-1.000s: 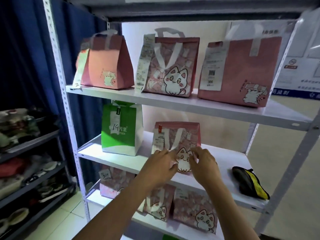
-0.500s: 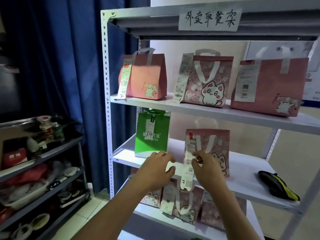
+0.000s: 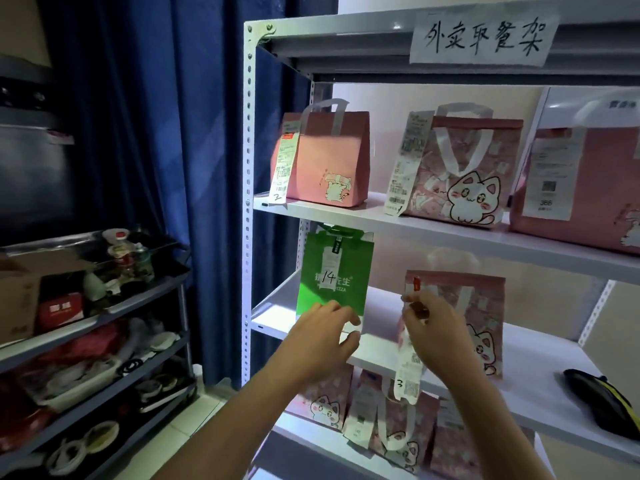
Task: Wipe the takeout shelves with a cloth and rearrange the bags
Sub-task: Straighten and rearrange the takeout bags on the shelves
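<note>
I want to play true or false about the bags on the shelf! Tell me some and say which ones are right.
1. The green bag has 14 written on it. True.
2. The right hand pinches a receipt. True.
3. The green bag sits on the top shelf. False: it stands on the middle shelf, left of the cat bag.
4. The left hand holds a cloth. False: it holds nothing and reaches toward the green bag.
5. The receipt is marked 3. True.
</note>
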Available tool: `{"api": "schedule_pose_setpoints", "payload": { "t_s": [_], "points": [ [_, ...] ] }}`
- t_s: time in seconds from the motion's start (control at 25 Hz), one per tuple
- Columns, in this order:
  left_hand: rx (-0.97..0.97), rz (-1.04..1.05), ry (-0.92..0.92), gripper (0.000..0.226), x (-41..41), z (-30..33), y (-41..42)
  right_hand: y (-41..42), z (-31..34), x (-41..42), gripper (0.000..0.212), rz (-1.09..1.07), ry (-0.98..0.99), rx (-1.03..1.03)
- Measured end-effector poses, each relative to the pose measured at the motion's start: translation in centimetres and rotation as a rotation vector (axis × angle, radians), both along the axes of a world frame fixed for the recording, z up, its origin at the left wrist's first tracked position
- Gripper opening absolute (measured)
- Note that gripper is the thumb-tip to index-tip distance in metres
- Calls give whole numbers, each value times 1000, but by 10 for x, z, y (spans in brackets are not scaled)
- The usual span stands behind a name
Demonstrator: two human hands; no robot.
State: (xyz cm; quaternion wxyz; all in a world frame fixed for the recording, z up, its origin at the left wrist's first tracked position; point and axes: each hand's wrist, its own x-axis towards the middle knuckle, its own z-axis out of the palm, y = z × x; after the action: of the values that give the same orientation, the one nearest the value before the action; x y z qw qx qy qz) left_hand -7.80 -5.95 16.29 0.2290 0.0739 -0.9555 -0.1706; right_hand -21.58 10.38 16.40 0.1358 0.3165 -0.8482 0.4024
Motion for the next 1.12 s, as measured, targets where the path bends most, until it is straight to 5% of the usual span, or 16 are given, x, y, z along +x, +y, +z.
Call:
{"api": "schedule_pose_setpoints", "payload": {
  "t_s": [0.72, 1.12],
  "points": [
    [-21, 115, 348, 34, -116, 127, -146, -104, 114, -99, 21, -15, 161, -98],
    [157, 250, 380, 52, -171, 146, -279, -229, 136, -127, 48, -65, 36, -188]
  ]
}}
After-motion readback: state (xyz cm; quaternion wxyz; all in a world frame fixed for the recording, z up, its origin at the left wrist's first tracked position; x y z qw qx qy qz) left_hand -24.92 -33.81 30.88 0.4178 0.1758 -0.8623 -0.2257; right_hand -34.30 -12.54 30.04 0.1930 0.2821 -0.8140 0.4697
